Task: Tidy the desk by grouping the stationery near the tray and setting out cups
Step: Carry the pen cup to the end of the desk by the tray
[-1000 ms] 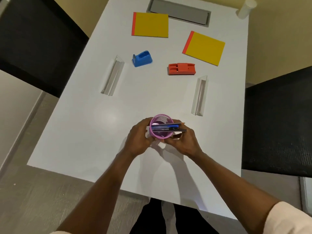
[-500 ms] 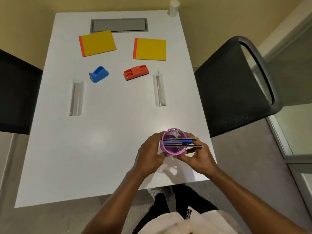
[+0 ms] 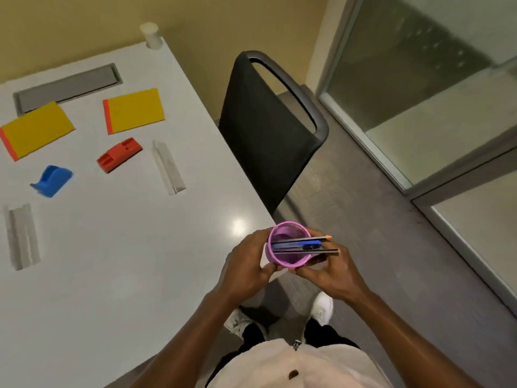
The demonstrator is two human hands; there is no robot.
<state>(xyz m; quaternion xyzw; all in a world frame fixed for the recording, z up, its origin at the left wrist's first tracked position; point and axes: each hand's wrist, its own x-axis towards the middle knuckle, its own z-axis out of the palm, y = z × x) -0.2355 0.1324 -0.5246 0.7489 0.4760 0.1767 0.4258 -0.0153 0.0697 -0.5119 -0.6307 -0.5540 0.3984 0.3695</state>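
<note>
A purple mesh pen cup (image 3: 288,245) with pens and pencils (image 3: 305,244) lying across its mouth is held off the white desk's (image 3: 117,264) right edge, over the floor. My left hand (image 3: 246,268) grips its left side and my right hand (image 3: 327,268) grips its right side and underside. On the desk lie two yellow notepads (image 3: 134,110) (image 3: 36,130), a red stapler (image 3: 119,155), a blue tape dispenser (image 3: 51,180), two clear acrylic holders (image 3: 169,166) (image 3: 21,235) and a grey tray (image 3: 67,88). A white cup (image 3: 151,35) stands at the far corner.
A black chair (image 3: 268,130) stands close against the desk's right side. Grey floor and a glass partition (image 3: 436,88) lie to the right. My feet (image 3: 321,306) show below the hands.
The view has swung right and the pen cup, still held in both hands, has moved from above the desk to past its right edge.
</note>
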